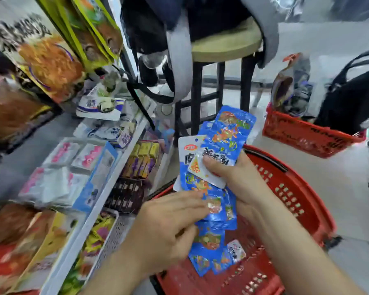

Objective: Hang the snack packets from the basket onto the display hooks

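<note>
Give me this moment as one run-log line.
right hand: grips blue packet strips | left hand: fingers on strips, grip unclear | red basket: under both hands | hanging: not yet done

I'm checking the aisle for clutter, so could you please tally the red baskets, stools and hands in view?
Red baskets: 2, near basket and far basket
Stools: 1, stool
Hands: 2, left hand and right hand, both holding blue snack packets
Total: 5

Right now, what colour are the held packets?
Blue packets with orange print, under a white header card; head view.
</note>
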The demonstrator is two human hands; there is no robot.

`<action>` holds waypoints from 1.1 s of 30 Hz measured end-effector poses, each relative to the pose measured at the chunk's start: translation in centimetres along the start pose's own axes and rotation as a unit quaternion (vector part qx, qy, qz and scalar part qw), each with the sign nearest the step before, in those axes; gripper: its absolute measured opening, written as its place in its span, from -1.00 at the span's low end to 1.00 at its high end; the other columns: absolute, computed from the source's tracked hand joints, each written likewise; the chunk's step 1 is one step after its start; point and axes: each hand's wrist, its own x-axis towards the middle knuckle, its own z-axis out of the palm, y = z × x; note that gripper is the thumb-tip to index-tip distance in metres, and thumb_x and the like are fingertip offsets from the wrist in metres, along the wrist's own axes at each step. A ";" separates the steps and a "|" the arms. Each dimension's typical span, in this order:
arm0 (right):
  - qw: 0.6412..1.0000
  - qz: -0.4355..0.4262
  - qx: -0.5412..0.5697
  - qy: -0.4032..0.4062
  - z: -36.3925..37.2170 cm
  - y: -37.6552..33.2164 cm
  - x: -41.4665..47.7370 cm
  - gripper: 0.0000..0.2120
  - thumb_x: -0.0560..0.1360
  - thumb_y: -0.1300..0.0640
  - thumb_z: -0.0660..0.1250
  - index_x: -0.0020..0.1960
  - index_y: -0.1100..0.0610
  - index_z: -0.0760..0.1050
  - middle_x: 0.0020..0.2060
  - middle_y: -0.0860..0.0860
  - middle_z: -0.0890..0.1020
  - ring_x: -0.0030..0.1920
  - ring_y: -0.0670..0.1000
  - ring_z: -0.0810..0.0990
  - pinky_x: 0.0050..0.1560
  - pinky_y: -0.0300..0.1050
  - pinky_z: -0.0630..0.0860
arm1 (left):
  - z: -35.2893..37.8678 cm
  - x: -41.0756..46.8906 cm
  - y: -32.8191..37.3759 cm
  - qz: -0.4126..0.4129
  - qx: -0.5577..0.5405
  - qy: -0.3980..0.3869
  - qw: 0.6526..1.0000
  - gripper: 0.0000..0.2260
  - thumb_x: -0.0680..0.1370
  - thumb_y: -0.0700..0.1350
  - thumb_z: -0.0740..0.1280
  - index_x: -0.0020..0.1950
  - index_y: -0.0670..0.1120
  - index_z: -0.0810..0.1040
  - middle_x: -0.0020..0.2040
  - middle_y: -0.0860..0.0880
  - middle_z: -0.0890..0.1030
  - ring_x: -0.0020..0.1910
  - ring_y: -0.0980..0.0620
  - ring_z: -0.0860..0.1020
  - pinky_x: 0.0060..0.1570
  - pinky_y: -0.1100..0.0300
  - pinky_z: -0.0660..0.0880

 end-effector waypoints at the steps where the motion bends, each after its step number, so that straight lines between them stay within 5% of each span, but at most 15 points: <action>1: 1.000 -0.009 -0.018 0.010 1.1 -2.1 -0.9 -0.63 0.46 0.37 0.38 0.25 0.28 0.46 0.06 0.24 0.66 -0.05 0.21 0.67 -0.06 0.17 0.63 | -2.0 1.1 1.8 -0.043 -0.037 0.006 0.998 -0.71 0.35 -0.28 0.22 -0.11 -0.15 0.72 0.01 0.04 0.69 0.17 0.15 0.59 0.18 0.22 0.51; 5: 0.999 -0.017 -0.042 0.018 6.5 -11.7 -5.1 -0.69 0.45 0.37 0.41 0.18 0.22 0.51 0.04 0.21 0.68 0.05 0.31 0.64 0.09 0.39 0.53 | -10.9 6.8 9.3 -0.257 -0.071 0.121 0.956 -0.82 0.48 -0.03 0.30 -0.05 0.12 0.68 0.09 0.18 0.60 0.14 0.22 0.53 0.11 0.32 0.45; 7: 0.998 -0.034 -0.054 0.014 10.2 -16.8 -7.7 -0.69 0.45 0.36 0.41 0.16 0.17 0.52 0.03 0.16 0.69 0.04 0.24 0.67 0.09 0.28 0.57 | -15.5 10.9 12.7 -0.383 -0.113 0.181 0.899 -0.74 0.40 0.22 0.41 0.05 0.22 0.56 0.07 0.16 0.52 0.02 0.31 0.52 -0.05 0.38 0.48; 10: 0.990 -0.084 -0.114 -0.011 16.1 -23.7 -11.5 -0.72 0.50 0.31 0.39 0.18 0.13 0.50 0.04 0.06 0.69 0.04 0.05 0.67 0.10 -0.01 0.58 | -20.8 16.6 17.8 -0.474 -0.292 0.236 0.797 -0.57 0.37 0.08 0.44 0.21 0.10 0.48 0.01 0.16 0.64 -0.05 0.27 0.60 -0.09 0.31 0.53; 15: 0.979 -0.113 -0.165 -0.038 23.4 -32.4 -15.6 -0.84 0.59 0.20 0.27 0.16 0.06 0.47 0.02 -0.04 0.62 -0.03 -0.09 0.58 0.05 -0.35 0.46 | -26.9 21.1 24.7 -0.488 -0.228 0.370 0.757 -0.78 0.54 -0.13 0.38 0.18 -0.04 0.53 0.02 0.08 0.67 0.01 0.16 0.63 0.01 0.25 0.54; 19: 0.971 -0.068 -0.128 -0.190 27.1 -35.6 -19.1 -0.84 0.55 0.26 0.26 0.00 0.02 0.51 0.02 0.04 0.66 0.06 0.07 0.63 0.16 0.00 0.53 | -31.3 21.1 28.7 -0.480 -0.282 0.456 0.694 -0.81 0.52 -0.21 0.40 0.13 -0.12 0.58 -0.02 -0.05 0.70 -0.05 -0.05 0.66 -0.05 0.06 0.59; 22: 0.947 -0.047 -0.136 -0.286 29.0 -36.5 -21.6 -0.77 0.48 0.24 0.31 0.13 0.08 0.52 0.08 0.09 0.67 0.13 0.14 0.63 0.16 0.04 0.55 | -33.2 19.9 31.5 -0.460 -0.299 0.527 0.649 -0.83 0.50 -0.24 0.40 0.08 -0.13 0.60 -0.01 -0.10 0.70 -0.01 -0.15 0.65 0.03 -0.06 0.56; 25: 0.888 -0.002 -0.167 -0.428 30.2 -37.6 -23.9 -0.68 0.54 0.27 0.33 0.26 0.07 0.48 0.10 -0.01 0.68 0.16 0.08 0.63 0.12 -0.07 0.58 | -35.3 18.5 33.9 -0.432 -0.265 0.631 0.587 -0.83 0.50 -0.29 0.39 0.08 -0.17 0.60 -0.02 -0.15 0.70 -0.03 -0.16 0.65 0.02 -0.09 0.56; 29: 0.742 -0.017 -0.250 -0.621 29.9 -38.5 -28.1 -0.36 0.56 0.27 0.32 0.44 -0.26 0.18 0.23 -0.36 0.54 0.24 -0.26 0.52 0.20 -0.30 0.46 | -39.0 15.5 36.9 -0.361 -0.194 0.742 0.530 -0.77 0.52 -0.28 0.37 0.17 -0.19 0.52 0.01 -0.12 0.69 -0.04 -0.12 0.66 0.00 -0.07 0.59; 33: 0.796 -0.100 -0.227 -0.552 31.9 -36.3 -32.1 -0.39 0.53 0.35 0.33 0.32 -0.26 0.30 0.11 -0.48 0.54 0.17 -0.37 0.51 0.16 -0.37 0.46 | -41.2 12.4 40.6 -0.325 -0.171 0.759 0.537 -0.70 0.55 -0.29 0.32 0.26 -0.09 0.47 0.09 -0.05 0.68 0.08 -0.10 0.64 0.06 -0.05 0.58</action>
